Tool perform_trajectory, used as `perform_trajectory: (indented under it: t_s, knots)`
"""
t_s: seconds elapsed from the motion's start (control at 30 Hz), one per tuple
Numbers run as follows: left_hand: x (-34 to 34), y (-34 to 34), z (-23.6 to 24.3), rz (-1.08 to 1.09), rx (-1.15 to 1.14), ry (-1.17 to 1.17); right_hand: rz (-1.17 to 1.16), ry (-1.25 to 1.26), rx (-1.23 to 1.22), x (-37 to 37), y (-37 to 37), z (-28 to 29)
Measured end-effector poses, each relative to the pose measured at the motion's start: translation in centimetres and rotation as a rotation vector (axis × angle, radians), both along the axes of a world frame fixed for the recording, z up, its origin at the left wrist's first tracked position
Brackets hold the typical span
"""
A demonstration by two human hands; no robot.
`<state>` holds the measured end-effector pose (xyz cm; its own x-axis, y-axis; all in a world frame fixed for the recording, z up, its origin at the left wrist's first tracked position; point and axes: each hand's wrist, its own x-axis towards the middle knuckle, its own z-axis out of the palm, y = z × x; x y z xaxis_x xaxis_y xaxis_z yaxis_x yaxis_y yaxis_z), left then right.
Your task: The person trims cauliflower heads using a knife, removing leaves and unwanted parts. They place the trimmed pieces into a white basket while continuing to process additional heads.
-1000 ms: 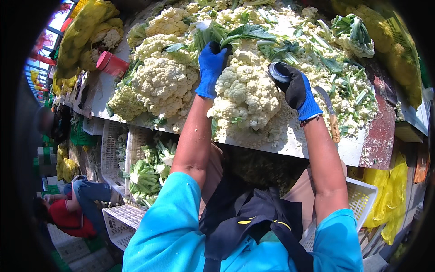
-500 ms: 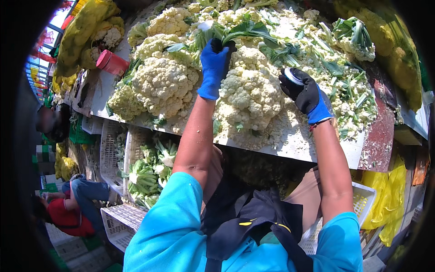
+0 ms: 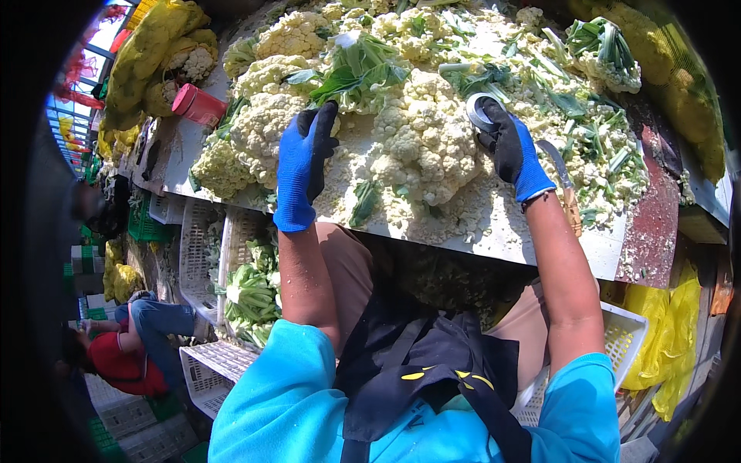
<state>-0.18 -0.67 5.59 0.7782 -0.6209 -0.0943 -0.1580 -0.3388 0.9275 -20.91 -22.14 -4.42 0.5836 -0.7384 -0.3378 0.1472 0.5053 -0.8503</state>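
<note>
My left hand, in a blue and black glove, has its fingers apart with nothing visible between them, beside a big cauliflower and just below green leaves. My right hand, gloved alike, grips a round silvery ring-shaped tool at the right side of another cauliflower head. A curved knife with a wooden handle lies to the right of that hand among chopped florets and leaf scraps on the white board.
White crates, one with leafy trimmings, stand below the board. A red container and yellow mesh sacks are at back left, more sacks at right, yellow bags lower right. A person in red sits at lower left.
My left hand has let go of the leaves and moved down and left. The leaves now lie lower and further left. My right hand has shifted slightly, still holding the ring tool.
</note>
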Motion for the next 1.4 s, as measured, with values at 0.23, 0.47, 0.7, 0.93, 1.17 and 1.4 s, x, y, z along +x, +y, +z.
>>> perform_trajectory:
  t_s: [0.23,0.47,0.7,0.93,1.17,1.4]
  knots:
    - [-11.5,0.2,-6.4,0.023,-0.346,0.112,0.183,-0.281,-0.518,1.3,-1.7,-3.3]
    - [-8.2,-5.7,-5.4,0.249,-0.704,0.473,0.006,-0.236,-0.036,0.2,-0.4,-0.4]
    - [3.9,-2.9,-7.8,-0.203,-0.612,0.89,0.129,-0.122,-0.058,-1.3,-0.8,1.4]
    - [5.9,-3.2,-11.8,-0.239,-0.563,0.385,0.492,0.048,-0.569,2.5,2.7,2.3]
    - [6.2,-2.6,-11.4,-0.318,-0.44,0.118,0.267,-0.265,-0.2,0.0,-2.1,0.8]
    - [4.8,-3.1,-9.9,-0.309,-0.306,-0.613,0.239,-0.144,-0.298,1.5,-0.3,-1.2]
